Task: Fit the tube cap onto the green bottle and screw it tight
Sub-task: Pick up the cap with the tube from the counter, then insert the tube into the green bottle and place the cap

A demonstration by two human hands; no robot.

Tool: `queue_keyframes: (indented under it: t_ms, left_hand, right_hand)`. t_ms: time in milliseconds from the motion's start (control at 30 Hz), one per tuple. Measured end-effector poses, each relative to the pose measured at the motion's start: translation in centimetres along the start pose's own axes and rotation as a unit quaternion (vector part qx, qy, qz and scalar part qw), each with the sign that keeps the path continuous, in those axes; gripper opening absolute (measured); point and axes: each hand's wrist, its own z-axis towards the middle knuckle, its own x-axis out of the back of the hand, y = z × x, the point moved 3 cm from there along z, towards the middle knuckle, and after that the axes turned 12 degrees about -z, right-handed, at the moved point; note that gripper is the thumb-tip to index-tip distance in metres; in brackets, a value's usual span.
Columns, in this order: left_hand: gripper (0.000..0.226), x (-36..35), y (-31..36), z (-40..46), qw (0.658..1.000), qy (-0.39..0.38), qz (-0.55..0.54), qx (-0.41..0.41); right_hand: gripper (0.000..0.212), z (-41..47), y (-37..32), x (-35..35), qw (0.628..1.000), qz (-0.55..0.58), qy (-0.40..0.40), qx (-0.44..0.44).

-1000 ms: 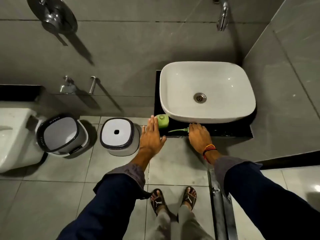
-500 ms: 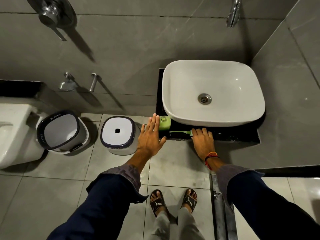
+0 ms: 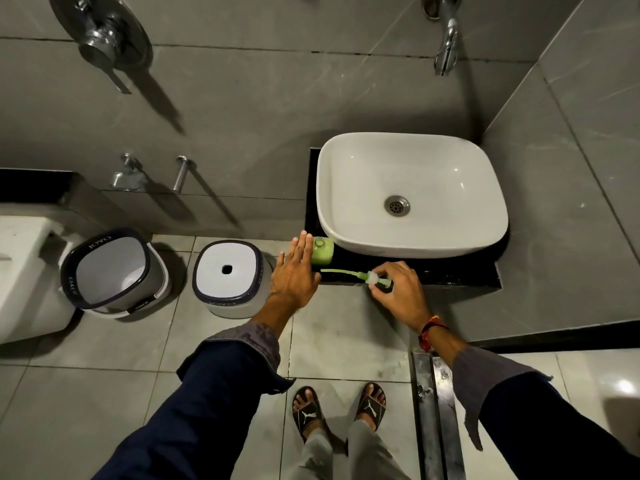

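The green bottle [image 3: 322, 251] stands upright and uncapped on the black counter [image 3: 450, 277], at its left end in front of the basin. My left hand [image 3: 294, 271] rests flat against the bottle's left side, fingers straight and apart. The tube cap [image 3: 370, 277], a white collar with a long green dip tube pointing left, is pinched in the fingers of my right hand [image 3: 398, 292] just above the counter's front edge. The tube's tip [image 3: 323, 270] ends just below the bottle.
A white basin [image 3: 412, 195] fills most of the counter, with a wall spout [image 3: 446, 46] above it. On the floor to the left stand a white stool [image 3: 227, 277] and a bucket [image 3: 110, 271]. A toilet [image 3: 20, 271] is at far left. My sandalled feet [image 3: 339, 408] show below.
My right hand has closed on the tube cap and lifted its collar end off the counter. My left hand has slid up against the bottle's side. The camera has shifted slightly.
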Motion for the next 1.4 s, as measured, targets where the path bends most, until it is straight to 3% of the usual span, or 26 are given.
queue_keyframes:
  t_ms: [133,367,533,667,1033,1400]
  left_hand:
    - [0.078,0.4,0.4,0.1,1.000,-0.002,-0.005,0.005]
    - [0.078,0.7,1.0,0.1,1.000,-0.001,-0.027,0.016]
    - [0.077,1.0,1.4,-0.2,1.000,-0.002,-0.026,0.012]
    - [0.075,1.1,1.4,-0.4,0.999,-0.004,-0.032,0.015]
    - [0.078,1.0,1.1,0.0,0.999,-0.012,-0.035,0.017]
    - [0.083,-0.1,0.8,-0.8,0.998,0.012,-0.055,0.005]
  right_hand:
    - [0.021,1.3,-1.1,2.5,0.997,0.073,0.027,-0.017]
    - [0.023,3.9,-3.2,5.4,0.996,0.053,0.077,-0.004]
    - [0.019,6.6,-6.1,6.9,0.993,0.032,0.100,0.056]
    - [0.024,8.0,-8.2,7.1,0.991,-0.002,0.076,0.110]
    - [0.024,8.2,-8.7,5.8,0.986,-0.079,0.027,0.147]
    - [0.025,10.6,-10.7,2.3,0.952,-0.185,-0.126,0.212]
